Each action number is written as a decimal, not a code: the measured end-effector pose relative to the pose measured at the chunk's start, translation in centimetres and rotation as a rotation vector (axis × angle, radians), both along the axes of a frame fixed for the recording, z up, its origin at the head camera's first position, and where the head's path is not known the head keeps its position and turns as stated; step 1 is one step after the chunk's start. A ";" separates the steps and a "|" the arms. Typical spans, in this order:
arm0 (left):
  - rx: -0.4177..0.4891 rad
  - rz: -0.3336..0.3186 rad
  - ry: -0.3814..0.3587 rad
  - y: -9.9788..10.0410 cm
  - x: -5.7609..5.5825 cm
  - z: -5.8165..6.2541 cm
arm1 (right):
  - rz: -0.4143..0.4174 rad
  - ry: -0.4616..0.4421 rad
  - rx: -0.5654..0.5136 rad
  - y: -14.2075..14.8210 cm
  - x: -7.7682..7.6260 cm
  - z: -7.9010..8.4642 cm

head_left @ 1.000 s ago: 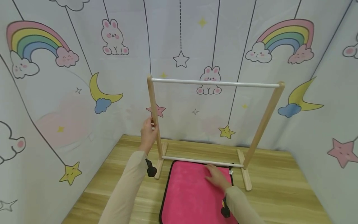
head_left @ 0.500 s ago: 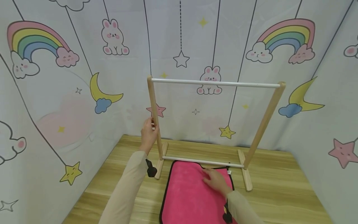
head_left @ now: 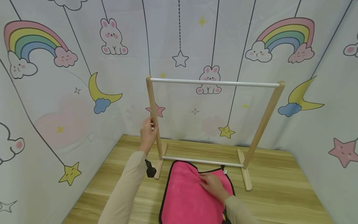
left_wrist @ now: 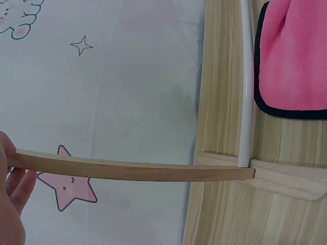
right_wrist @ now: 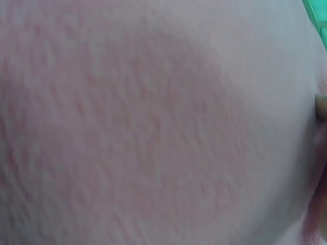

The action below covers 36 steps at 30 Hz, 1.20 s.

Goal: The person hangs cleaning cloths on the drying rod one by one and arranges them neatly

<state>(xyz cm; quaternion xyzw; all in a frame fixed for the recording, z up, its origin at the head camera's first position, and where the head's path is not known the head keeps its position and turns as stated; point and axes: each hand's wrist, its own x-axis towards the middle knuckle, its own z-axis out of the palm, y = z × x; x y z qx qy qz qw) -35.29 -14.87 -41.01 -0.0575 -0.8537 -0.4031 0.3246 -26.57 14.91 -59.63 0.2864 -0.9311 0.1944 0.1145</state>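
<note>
Plainly, in the head view, a person's left hand (head_left: 148, 133) gripped the left post (head_left: 152, 104) of a wooden rack (head_left: 262, 127), left of the frame's middle. The right hand (head_left: 214, 186) lay at lower centre on a pink cloth (head_left: 181, 193), which was spread on a wood-grained surface (head_left: 285, 186) and ran off the bottom of the frame. The cloth's dark-edged top dipped beside the right fingertips, but whether they pinched or only pressed the fabric could not be told. A white label (head_left: 225, 172) showed at its upper right corner. Above the cloth, a white lower rail (head_left: 201, 161) joined the posts, and a white upper rail (head_left: 215, 82) crossed mid-frame before a backdrop (head_left: 179, 115) printed with rainbows, rabbits and stars. In the left wrist view, the left fingers closed round the post at the left edge; the post stretched across to the lower right, meeting the lower rail near its foot, while the cloth's rounded corner filled the upper right. In the right wrist view, a blurred close surface covered nearly everything, with a green patch (right_wrist: 318, 14) at upper right.
</note>
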 end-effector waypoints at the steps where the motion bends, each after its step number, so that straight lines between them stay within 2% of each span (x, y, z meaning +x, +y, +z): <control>1: -0.002 -0.002 0.003 0.0 0.0 0.0 | -0.008 -0.001 -0.015 -0.1 0.1 -0.1; 11: -0.011 0.001 0.015 0.0 0.0 -0.1 | -0.050 -0.055 -0.245 -0.4 0.0 -0.5; 14: -0.008 -0.002 0.015 0.0 0.0 -0.2 | -0.023 -0.007 -0.276 -0.5 0.2 -0.6; 16: -0.007 -0.004 0.014 0.0 -0.1 -0.2 | 0.009 0.054 -0.260 -0.5 0.3 -0.6; 19: -0.006 -0.004 0.014 0.0 -0.1 -0.2 | 0.068 0.164 -0.173 -0.4 0.5 -0.8; 23: -0.006 -0.002 0.021 0.0 0.0 -0.1 | 0.136 0.239 -0.057 0.0 0.9 -1.0; 29: -0.010 0.002 0.020 0.2 0.2 0.0 | 0.180 0.272 -0.028 0.0 1.2 -1.1; 36: -0.008 0.005 0.018 0.1 0.3 0.1 | 0.132 0.276 0.016 -0.9 1.3 -1.1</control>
